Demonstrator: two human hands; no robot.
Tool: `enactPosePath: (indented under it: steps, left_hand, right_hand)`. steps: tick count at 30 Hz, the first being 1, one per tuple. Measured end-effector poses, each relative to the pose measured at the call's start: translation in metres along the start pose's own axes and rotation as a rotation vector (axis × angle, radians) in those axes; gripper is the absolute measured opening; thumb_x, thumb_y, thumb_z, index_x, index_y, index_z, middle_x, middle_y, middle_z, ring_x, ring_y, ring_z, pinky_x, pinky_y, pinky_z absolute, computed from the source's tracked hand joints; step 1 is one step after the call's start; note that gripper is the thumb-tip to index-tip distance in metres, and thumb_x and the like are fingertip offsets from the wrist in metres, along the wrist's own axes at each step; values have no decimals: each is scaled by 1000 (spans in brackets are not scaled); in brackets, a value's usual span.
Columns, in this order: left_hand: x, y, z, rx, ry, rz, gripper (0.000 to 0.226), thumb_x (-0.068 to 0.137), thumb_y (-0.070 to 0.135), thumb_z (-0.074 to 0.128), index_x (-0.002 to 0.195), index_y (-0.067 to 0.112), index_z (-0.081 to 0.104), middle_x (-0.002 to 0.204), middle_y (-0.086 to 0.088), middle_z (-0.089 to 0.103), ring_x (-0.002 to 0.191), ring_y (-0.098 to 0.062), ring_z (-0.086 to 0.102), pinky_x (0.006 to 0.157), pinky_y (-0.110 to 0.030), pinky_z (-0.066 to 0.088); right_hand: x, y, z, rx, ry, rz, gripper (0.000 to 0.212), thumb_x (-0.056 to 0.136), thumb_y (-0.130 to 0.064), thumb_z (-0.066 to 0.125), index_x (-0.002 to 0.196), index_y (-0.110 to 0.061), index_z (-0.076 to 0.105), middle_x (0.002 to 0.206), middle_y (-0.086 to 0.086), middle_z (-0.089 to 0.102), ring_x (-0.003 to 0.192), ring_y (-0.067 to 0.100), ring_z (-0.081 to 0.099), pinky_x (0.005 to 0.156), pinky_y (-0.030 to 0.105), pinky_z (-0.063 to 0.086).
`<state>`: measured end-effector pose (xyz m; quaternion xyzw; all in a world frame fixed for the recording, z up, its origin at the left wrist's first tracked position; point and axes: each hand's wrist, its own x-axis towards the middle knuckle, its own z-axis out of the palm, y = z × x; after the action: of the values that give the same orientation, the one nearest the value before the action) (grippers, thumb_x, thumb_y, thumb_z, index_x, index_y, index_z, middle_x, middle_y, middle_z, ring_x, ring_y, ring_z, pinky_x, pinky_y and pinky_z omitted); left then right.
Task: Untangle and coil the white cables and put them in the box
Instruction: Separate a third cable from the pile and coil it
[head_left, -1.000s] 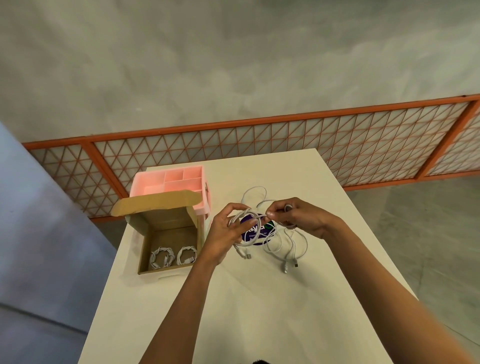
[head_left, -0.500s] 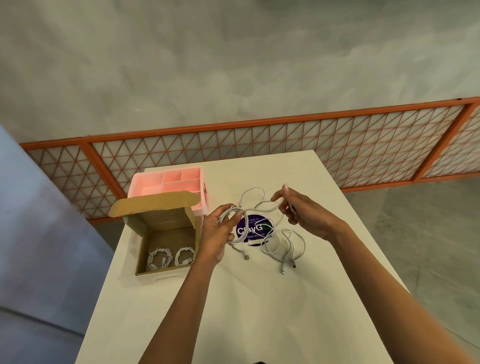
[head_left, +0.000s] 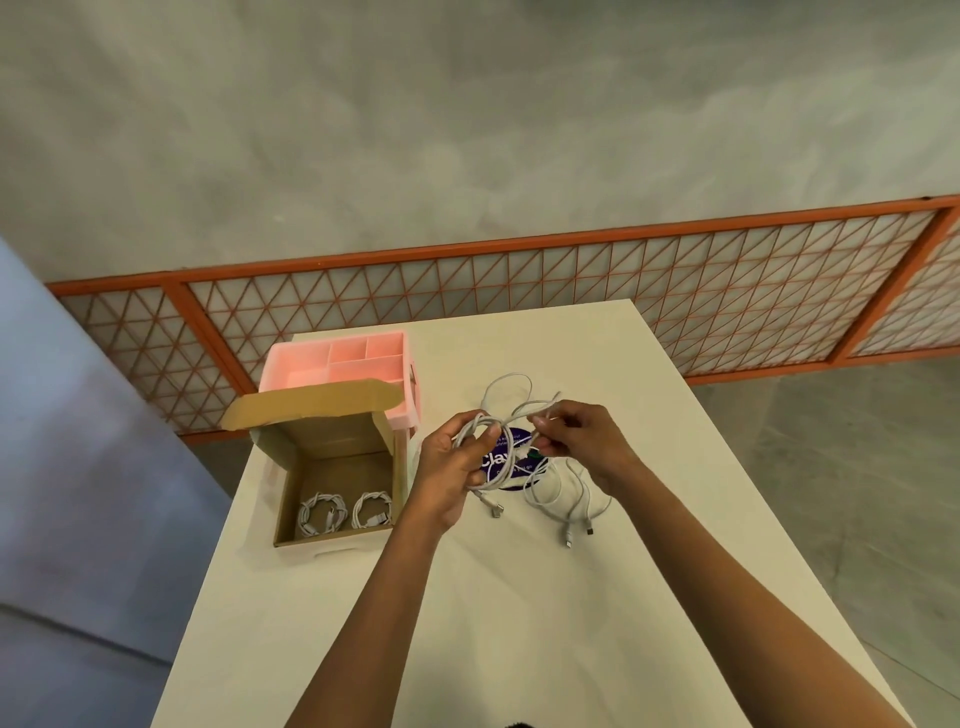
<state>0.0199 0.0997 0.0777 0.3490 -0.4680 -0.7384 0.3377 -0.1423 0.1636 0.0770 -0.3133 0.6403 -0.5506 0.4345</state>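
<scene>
The left grip (head_left: 451, 467) is curled round a half-wound coil of white cable (head_left: 496, 483) over the surface (head_left: 519, 597). The right grip (head_left: 582, 441) pinches a strand just beside it. Loose cables (head_left: 567, 530) lie beneath, right of the open box (head_left: 291, 467).

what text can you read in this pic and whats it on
"Clay": white letters on the round purple sticker on the table; the word's end is hidden behind the white cable held by the left hand and right hand.
Small print above and below it on the sticker: too small to read.
Cardboard box and pink organizer: no text visible.
</scene>
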Motion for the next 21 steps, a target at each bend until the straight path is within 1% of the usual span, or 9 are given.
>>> enactPosePath:
  steps: [1, 3, 5, 7, 9, 13, 16, 19, 21]
  left_hand:
    - [0, 0, 1, 4, -6, -2, 12, 87, 2, 63, 96, 9, 62, 74, -3, 59, 45, -2, 51, 35, -13, 30]
    - [-1, -2, 2, 14, -17, -4, 12, 87, 2, 63, 97, 9, 62, 76, -6, 58, 44, -2, 50, 35, -13, 30]
    - [0, -3, 1, 15, -19, -6, 14, 87, 1, 63, 98, 9, 62, 76, -7, 56, 43, -1, 49, 35, -13, 30]
    - [1, -4, 1, 13, -14, -3, 16, 87, 0, 63, 101, 8, 61, 78, -8, 55, 43, -1, 49, 35, -12, 32]
    - [1, -6, 1, 14, 13, 4, 20, 87, 0, 63, 106, 4, 60, 80, -9, 55, 43, 0, 50, 36, -11, 34]
    - [5, -9, -2, 13, 80, 36, 24, 86, 0, 64, 110, 2, 60, 83, -9, 57, 47, 0, 55, 37, -11, 37]
    - [6, -8, -2, 22, 100, 57, 25, 86, 1, 65, 110, 3, 60, 80, -7, 57, 44, 1, 53, 37, -11, 36]
    - [8, -9, -1, 34, 135, 61, 26, 86, 1, 65, 112, 4, 59, 76, -3, 57, 40, 2, 50, 36, -11, 34]
    - [11, -11, -3, 58, 162, 74, 27, 85, 3, 67, 111, 4, 60, 77, -3, 59, 40, 1, 50, 36, -11, 33]
  right_hand:
    - [0, -2, 5, 43, 10, 13, 4, 88, -3, 63, 85, 0, 63, 73, 12, 63, 58, 14, 60, 58, 18, 54]
    - [-2, -4, 13, 105, 2, 57, 8, 87, -2, 64, 92, 4, 62, 73, 12, 64, 55, 11, 64, 57, 19, 55]
    - [-3, -3, 19, 161, -39, 118, 2, 88, -1, 62, 89, 1, 62, 74, 13, 65, 55, 11, 66, 57, 19, 56]
    - [-4, -3, 22, 194, -76, 168, 5, 89, -1, 61, 84, -4, 62, 74, 12, 66, 58, 13, 66, 60, 21, 57]
    - [-2, 1, 24, 160, -118, 189, 9, 92, -5, 58, 86, -7, 64, 76, 9, 68, 64, 15, 66, 63, 22, 57]
    - [-2, 7, 24, 95, -192, 161, 19, 99, -16, 48, 101, -10, 65, 81, 1, 67, 71, 10, 62, 68, 19, 50]
    - [-6, 6, 26, 94, -280, 148, 23, 94, -28, 57, 108, -11, 64, 94, 3, 65, 84, 13, 61, 81, 26, 48]
    - [-7, 4, 31, 6, -258, 137, 43, 84, -26, 72, 120, -7, 59, 110, 14, 67, 101, 22, 65, 95, 40, 49]
    - [-6, 1, 32, -48, -232, 106, 40, 84, -16, 71, 120, -3, 59, 102, 18, 66, 93, 24, 65, 86, 36, 54]
